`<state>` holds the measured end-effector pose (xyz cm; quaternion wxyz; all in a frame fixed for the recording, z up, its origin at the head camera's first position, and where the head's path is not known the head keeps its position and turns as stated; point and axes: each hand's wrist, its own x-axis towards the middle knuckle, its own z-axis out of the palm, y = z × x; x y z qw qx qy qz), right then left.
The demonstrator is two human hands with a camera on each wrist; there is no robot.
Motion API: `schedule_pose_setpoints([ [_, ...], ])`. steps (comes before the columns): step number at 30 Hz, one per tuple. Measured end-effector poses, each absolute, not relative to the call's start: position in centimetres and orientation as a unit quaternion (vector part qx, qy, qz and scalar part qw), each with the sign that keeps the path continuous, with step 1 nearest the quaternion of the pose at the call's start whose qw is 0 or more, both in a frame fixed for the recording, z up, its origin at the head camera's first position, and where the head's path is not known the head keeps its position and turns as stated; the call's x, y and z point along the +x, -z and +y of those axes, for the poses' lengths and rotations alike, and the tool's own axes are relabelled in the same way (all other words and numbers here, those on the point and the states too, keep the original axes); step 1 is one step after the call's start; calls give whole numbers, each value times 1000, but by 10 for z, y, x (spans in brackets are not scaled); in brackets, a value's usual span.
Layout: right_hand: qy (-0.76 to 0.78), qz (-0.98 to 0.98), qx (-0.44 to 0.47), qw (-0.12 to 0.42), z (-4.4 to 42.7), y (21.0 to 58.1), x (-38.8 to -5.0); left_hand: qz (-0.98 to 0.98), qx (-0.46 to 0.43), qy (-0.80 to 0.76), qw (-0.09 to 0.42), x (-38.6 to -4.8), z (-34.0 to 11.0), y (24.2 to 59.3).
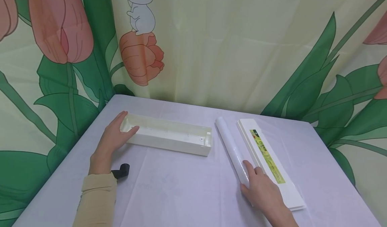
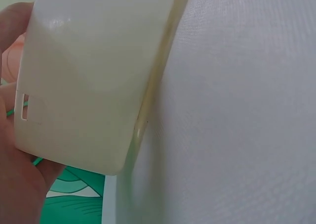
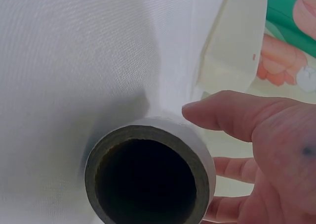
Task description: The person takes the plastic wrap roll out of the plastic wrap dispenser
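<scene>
A long, open-topped white plastic box point(image 1: 169, 146) lies across the middle of the table. My left hand point(image 1: 113, 134) grips its left end, thumb over the near side and fingers at the far corner. The left wrist view shows the end wall of the box point(image 2: 89, 85) close up. My right hand point(image 1: 263, 190) is at the near end of a white roll of cling film point(image 1: 231, 146). Its fingers touch one side of the roll, while the thumb stands slightly off it in the right wrist view. That view looks into the roll's hollow cardboard core point(image 3: 148, 179).
Right of the roll lies a long flat white lid-like piece point(image 1: 290, 193) with a yellow-green label point(image 1: 267, 156). A small black object point(image 1: 122, 171) is beside the left wrist. A curtain with tulip prints point(image 1: 211, 52) hangs behind the white-covered table point(image 1: 175, 186).
</scene>
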<state>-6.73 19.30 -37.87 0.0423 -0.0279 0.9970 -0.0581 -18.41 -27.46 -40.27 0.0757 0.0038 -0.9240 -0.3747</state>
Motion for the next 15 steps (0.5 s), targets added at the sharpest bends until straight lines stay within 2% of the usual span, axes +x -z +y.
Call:
schedule_pose_setpoints([
  [8,63,997,-17,51,194,373,-69,-923,2,363,125,-181,-274,396],
  [15,76,997,-21,17,200,365,-73,-915,7,362,177,-176,-270,385],
])
